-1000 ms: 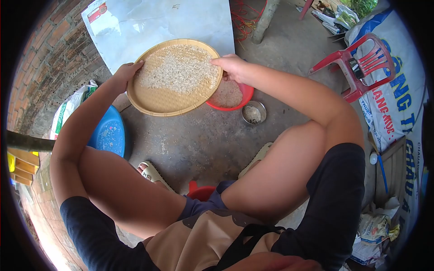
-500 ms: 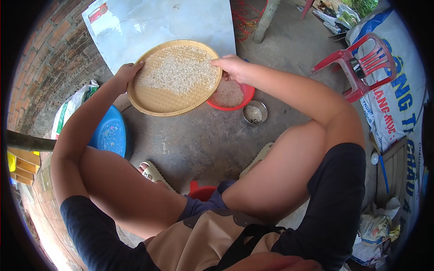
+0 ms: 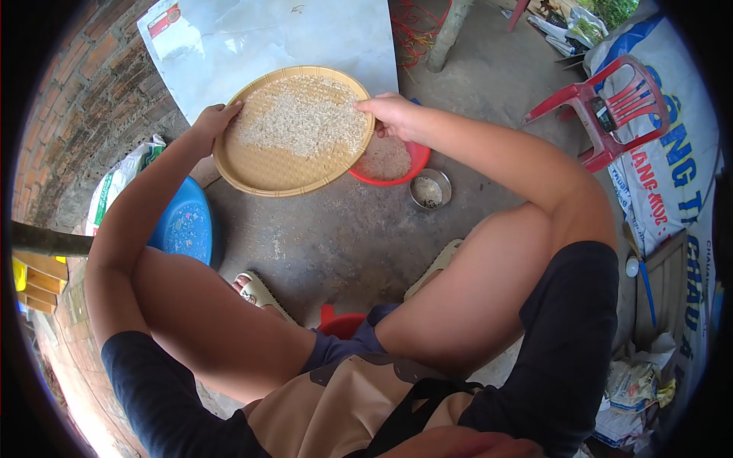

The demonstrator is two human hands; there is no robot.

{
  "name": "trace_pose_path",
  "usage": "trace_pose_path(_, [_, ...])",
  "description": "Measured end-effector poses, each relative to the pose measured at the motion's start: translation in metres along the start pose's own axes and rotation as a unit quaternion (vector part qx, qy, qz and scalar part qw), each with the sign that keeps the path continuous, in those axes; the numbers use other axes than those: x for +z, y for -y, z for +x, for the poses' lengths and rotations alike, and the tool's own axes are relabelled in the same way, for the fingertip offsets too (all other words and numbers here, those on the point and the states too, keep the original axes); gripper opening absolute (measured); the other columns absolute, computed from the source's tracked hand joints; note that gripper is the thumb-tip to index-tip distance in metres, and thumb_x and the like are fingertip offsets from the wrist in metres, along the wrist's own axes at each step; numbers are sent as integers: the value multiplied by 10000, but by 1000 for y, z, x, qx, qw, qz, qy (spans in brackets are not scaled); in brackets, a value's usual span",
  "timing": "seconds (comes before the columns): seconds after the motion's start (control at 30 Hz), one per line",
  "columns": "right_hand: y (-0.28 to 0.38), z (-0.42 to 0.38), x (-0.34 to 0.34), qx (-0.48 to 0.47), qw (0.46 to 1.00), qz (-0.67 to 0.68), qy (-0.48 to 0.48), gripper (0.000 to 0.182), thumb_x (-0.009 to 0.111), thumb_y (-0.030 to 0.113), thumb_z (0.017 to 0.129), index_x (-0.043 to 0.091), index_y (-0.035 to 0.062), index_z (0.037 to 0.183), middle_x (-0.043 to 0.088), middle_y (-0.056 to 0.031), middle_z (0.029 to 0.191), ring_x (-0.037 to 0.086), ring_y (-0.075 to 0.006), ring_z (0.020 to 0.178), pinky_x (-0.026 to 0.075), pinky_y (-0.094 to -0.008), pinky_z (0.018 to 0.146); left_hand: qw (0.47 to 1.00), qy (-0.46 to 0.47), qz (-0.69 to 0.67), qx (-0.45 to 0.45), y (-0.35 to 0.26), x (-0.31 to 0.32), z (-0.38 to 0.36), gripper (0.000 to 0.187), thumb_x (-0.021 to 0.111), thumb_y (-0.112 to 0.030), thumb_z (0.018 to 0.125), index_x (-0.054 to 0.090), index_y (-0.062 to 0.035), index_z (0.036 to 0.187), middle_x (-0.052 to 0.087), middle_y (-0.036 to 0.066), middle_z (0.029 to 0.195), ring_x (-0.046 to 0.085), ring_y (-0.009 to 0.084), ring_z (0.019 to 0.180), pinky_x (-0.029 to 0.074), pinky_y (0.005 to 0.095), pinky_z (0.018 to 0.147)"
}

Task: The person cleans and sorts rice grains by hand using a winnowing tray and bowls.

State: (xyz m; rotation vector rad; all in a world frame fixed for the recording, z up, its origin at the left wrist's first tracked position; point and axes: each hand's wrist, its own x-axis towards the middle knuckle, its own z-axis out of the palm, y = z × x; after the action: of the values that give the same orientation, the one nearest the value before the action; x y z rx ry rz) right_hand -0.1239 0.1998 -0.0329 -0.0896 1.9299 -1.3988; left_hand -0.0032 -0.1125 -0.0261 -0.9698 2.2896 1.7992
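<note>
A round woven tray [image 3: 267,172] is held up between both hands, with pale grains [image 3: 301,118] spread over its upper and middle part and bare weave below. My left hand [image 3: 217,122] grips its left rim. At the right rim my right hand [image 3: 389,113] pinches the edge, thumb on top. Partly under the tray's right side sits a red basin [image 3: 420,164] holding pinkish-brown grains [image 3: 385,159]. Just right of it, a small metal bowl [image 3: 431,188] on the floor has some grain inside.
Behind the tray lies a pale board [image 3: 282,38]. A blue basin [image 3: 187,225] stands at the left near a brick wall [image 3: 92,84]. To the right are a red plastic chair [image 3: 588,107] and large printed sacks [image 3: 649,183]. A post [image 3: 450,34] rises at the back.
The tray has shifted very slightly up and left in my hands. The grains on it have moved a little. Both hands keep their grip.
</note>
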Motion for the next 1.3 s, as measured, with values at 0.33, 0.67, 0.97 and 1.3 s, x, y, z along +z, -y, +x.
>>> trace_pose_path(0.33, [0,6,-15,17,997,43,-60,241,574,207,850,588,28,1010,630,-88,936,619,-181,805,508,-317,684,1000,1,-15,-2,-10,31,-19,395,535,-310,887,531,45,1058,614,116,865,619,178,692,528,315,619])
trace_pose_path(0.67, [-6,12,-18,-9,999,11,-30,200,571,167,841,586,-1,949,625,-105,879,623,-191,707,514,-310,590,1000,-10,-1,-13,-8,31,-23,384,547,-320,882,537,33,1033,602,101,881,588,157,681,503,309,615])
trace_pose_path(0.97, [-1,-6,-3,-1,998,-36,54,209,566,254,860,573,62,942,575,-31,789,524,-136,687,405,-262,583,1000,7,10,-5,-2,3,-6,355,543,-318,882,542,21,988,615,114,832,626,193,680,536,323,593])
trace_pose_path(1.3, [-2,4,-14,10,997,47,-59,194,561,185,851,589,21,951,620,-92,856,609,-184,692,502,-318,591,1000,9,-13,6,-10,29,-23,361,548,-308,883,534,17,1040,607,91,836,600,153,667,513,293,601])
